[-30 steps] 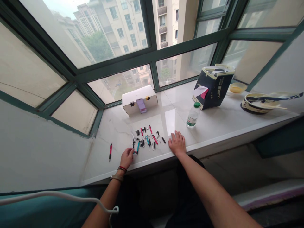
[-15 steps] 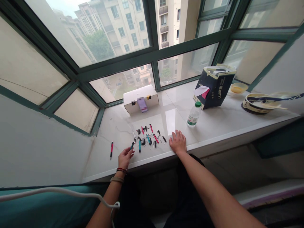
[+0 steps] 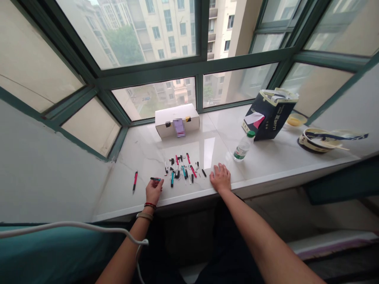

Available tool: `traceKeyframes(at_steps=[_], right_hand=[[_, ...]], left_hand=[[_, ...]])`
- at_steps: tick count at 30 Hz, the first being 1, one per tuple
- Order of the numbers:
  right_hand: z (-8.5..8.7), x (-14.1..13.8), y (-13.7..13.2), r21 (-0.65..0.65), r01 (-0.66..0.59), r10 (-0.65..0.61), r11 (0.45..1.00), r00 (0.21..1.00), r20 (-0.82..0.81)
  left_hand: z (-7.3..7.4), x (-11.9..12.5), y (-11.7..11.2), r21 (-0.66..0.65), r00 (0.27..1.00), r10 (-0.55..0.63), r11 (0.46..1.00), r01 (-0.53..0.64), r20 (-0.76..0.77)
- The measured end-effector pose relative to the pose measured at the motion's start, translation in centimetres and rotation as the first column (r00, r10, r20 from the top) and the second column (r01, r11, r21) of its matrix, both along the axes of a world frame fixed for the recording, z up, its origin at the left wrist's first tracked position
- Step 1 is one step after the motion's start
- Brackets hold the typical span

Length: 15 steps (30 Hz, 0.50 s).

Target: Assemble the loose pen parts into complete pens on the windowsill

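My left hand (image 3: pixel 154 191) is closed on a small dark and teal pen part (image 3: pixel 155 179), held at the fingertips just above the white marble sill (image 3: pixel 266 161). To its right lies a scatter of pen parts (image 3: pixel 184 169), pink, teal and black. A whole pink and black pen (image 3: pixel 135 181) lies apart to the left of my hand. My right hand (image 3: pixel 220 178) rests flat on the sill with fingers spread, just right of the scatter, holding nothing.
A white cardboard box (image 3: pixel 177 120) stands at the back by the window. A green-capped water bottle (image 3: pixel 243 146), a dark blue paper bag (image 3: pixel 269 114) and takeaway bowls (image 3: pixel 317 139) sit to the right. A white cable (image 3: pixel 74 227) crosses the lower left.
My left hand took a teal pen part from the pile's left edge, drew it away to the left and turned it sideways. My right hand stayed flat. The view shifted slightly.
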State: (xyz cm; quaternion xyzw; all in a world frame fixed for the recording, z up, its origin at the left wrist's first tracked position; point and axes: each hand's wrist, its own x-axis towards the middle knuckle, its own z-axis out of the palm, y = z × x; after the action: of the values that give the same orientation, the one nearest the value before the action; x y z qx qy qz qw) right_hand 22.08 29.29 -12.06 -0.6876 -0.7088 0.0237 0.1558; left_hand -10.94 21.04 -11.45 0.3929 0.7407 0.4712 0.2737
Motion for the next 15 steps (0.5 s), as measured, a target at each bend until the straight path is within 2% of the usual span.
traceKeyframes(at_steps=[2, 6, 10, 15], right_hand=[[0.0, 0.0, 0.0, -0.004, 0.004, -0.003, 1.000, 1.000, 0.017], [-0.1, -0.1, 0.0, -0.007, 0.004, -0.003, 1.000, 0.999, 0.043], [-0.1, -0.1, 0.0, -0.010, 0.010, -0.009, 1.000, 0.997, 0.070], [0.0, 0.0, 0.0, -0.005, 0.002, -0.002, 1.000, 0.992, 0.123]], left_hand=[[0.0, -0.3, -0.2, 0.025, 0.998, -0.028, 0.999, 0.027, 0.052], [0.5, -1.3, -0.9, 0.085, 0.998, -0.067, 0.994, 0.066, 0.012], [1.1, -2.0, -1.6, 0.039, 0.990, -0.117, 0.993, 0.114, 0.077], [0.4, -1.8, -2.3, 0.042, 0.987, -0.154, 0.987, 0.156, -0.044]])
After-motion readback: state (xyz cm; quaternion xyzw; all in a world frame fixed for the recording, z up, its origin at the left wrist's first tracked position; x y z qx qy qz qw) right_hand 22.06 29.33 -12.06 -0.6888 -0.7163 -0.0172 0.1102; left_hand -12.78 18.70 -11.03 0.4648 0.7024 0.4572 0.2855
